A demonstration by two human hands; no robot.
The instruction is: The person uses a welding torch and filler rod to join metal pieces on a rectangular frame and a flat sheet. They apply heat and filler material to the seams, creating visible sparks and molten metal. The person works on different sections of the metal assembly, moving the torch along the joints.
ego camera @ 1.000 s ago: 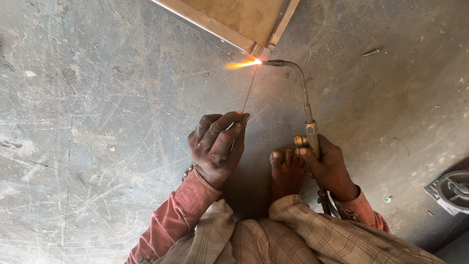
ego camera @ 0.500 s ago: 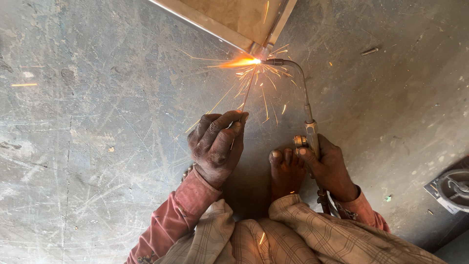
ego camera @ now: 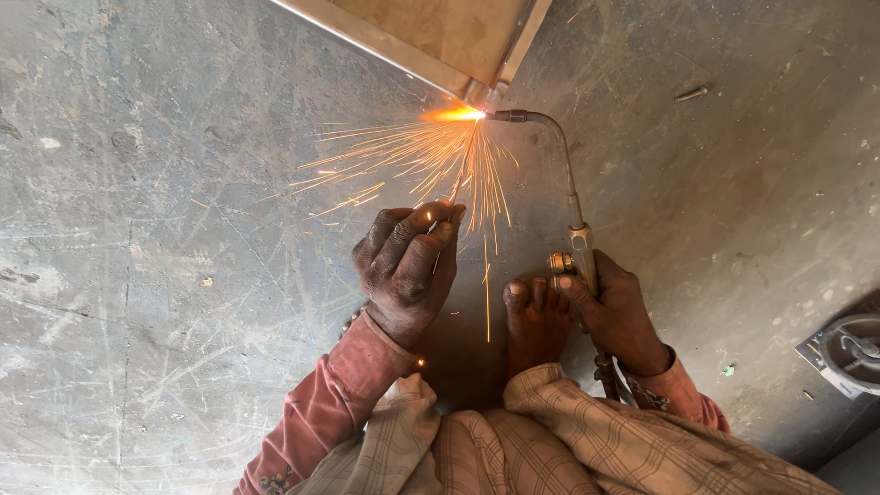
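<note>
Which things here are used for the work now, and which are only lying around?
In use: gas torch in right hand; thin filler rod in left hand; metal frame corner.

Lying about: small bolt; round metal part.

Two hands (ego camera: 408,270) (ego camera: 619,312), one torch (ego camera: 559,156), one filler rod (ego camera: 458,174), one bare foot (ego camera: 534,321), one metal frame (ego camera: 440,41).

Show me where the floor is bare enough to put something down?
Bare floor lies wide open beyond the left hand. Another patch lies between the torch and the round part. It's crowded around the flame, sparks, frame and foot.
</note>
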